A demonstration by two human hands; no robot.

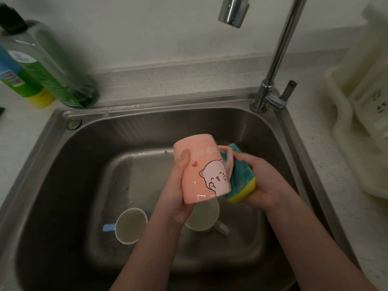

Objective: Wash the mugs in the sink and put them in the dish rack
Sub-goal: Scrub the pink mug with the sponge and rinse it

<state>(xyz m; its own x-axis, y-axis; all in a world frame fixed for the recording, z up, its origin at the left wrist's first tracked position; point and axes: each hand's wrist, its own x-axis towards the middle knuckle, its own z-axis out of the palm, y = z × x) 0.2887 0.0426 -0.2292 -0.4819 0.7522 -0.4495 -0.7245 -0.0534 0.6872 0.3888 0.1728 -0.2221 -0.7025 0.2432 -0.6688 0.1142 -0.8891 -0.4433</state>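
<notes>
Pink mug point(201, 171) held over sink point(63, 164), left hand point(178, 185) wrapped round body. Right hand point(260, 181) grips sponge point(241, 175) against handle side. Two mugs point(131, 225) on sink floor. Dish rack point(361, 122) right.

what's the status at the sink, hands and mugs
Left hand grips pink mug, right hand holds sponge against its handle side. Two mugs, blue-handled and white, wait in sink. Dish rack right, nothing blocking.
</notes>
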